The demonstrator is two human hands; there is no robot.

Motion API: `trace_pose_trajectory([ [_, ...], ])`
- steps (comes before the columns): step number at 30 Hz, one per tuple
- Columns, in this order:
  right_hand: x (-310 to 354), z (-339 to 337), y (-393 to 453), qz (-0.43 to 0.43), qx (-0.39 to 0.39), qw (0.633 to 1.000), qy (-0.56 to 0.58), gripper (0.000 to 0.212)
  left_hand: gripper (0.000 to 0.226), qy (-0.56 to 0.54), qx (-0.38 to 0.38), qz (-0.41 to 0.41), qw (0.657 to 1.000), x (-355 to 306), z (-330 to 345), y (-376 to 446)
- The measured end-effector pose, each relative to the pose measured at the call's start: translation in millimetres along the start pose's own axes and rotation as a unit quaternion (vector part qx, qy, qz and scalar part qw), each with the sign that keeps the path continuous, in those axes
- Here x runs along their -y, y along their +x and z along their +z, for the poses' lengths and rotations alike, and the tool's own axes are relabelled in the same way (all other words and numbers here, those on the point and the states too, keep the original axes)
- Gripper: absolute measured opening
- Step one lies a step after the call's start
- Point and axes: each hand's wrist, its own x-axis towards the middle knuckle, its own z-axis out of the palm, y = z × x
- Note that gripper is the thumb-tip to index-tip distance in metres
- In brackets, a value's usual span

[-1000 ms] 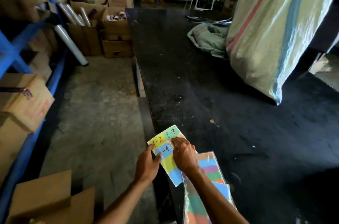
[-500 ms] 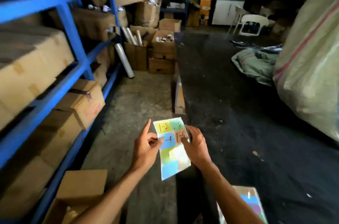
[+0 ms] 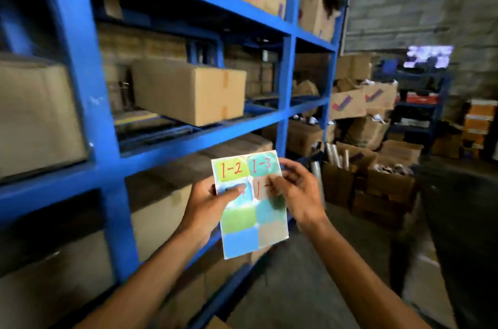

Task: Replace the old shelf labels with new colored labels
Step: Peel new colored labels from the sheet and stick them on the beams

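- The label sheet [image 3: 249, 204] looks thin and light, a flexible card that would bend or crease if pinched hard; I judge it best held by its side edges, leaving the coloured faces free.
- The individual stickers are likely tacky-backed and flimsy once lifted, so a corner is the place to start peeling.
- The left hand [image 3: 207, 208] clamps the sheet's left edge, thumb pressed on the blue label in the second row.
- The right hand [image 3: 297, 194] holds the right edge, fingertips closed on the tan label marked "1-", apparently picking at it.
- The sheet is held upright in the air in front of the blue shelf rack [image 3: 89, 102], near its lower beam.
- It carries two columns of coloured rectangles: green "1-2", teal "1-3", then blue, tan, and blank ones below.
- No old label is discernible on the rack through the blur.
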Motion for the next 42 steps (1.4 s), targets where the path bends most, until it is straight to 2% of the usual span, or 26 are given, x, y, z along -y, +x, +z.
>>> trace_pose_trajectory([
  [3, 39.9, 73.4, 8.1, -0.101, 0.026, 0.994, -0.042, 0.036, 0.022, 0.03, -0.053, 0.056, 0.997, -48.1, -60.4, 8.9],
  [7, 84.6, 154.4, 5.5, -0.289, 0.018, 0.944, -0.159, 0.035, 0.021, 0.081, -0.096, 0.109, 0.986, -103.6, -131.5, 7.1],
  [12, 128.0, 249.2, -6.1, -0.375, 0.055, 0.901, -0.214, 0.034, 0.02, 0.115, -0.133, 0.165, 0.97, -156.9, -197.4, -3.5],
  [19, 168.2, 336.0, -21.1, -0.43, 0.079, 0.875, -0.208, 0.032, 0.023, 0.202, -0.158, 0.203, 0.945, -204.5, -261.3, -18.4],
  [26, 213.0, 400.6, -26.1, -0.424, 0.12, 0.892, -0.102, 0.03, 0.034, 0.342, -0.196, 0.276, 0.876, -262.2, -312.2, -29.6],
  [29, 227.1, 410.9, -25.1, -0.427, 0.128, 0.894, -0.046, 0.026, 0.028, 0.374, -0.193, 0.28, 0.863, -280.3, -321.6, -32.6],
  [33, 247.4, 421.2, -17.7, -0.453, 0.112, 0.884, -0.019, 0.019, 0.03, 0.43, -0.222, 0.315, 0.817, -304.9, -324.9, -33.7],
  [36, 262.5, 425.5, -8.8, -0.467, 0.118, 0.877, 0.003, 0.009, 0.03, 0.45, -0.24, 0.319, 0.799, -320.3, -320.5, -30.7],
  [40, 283.2, 426.9, 6.9, -0.467, 0.149, 0.87, 0.061, 0.005, 0.031, 0.47, -0.271, 0.331, 0.772, -339.6, -317.4, -20.6],
  [42, 293.1, 426.3, 16.4, -0.452, 0.177, 0.87, 0.089, 0.005, 0.042, 0.486, -0.281, 0.342, 0.754, -347.7, -317.8, -14.9],
])
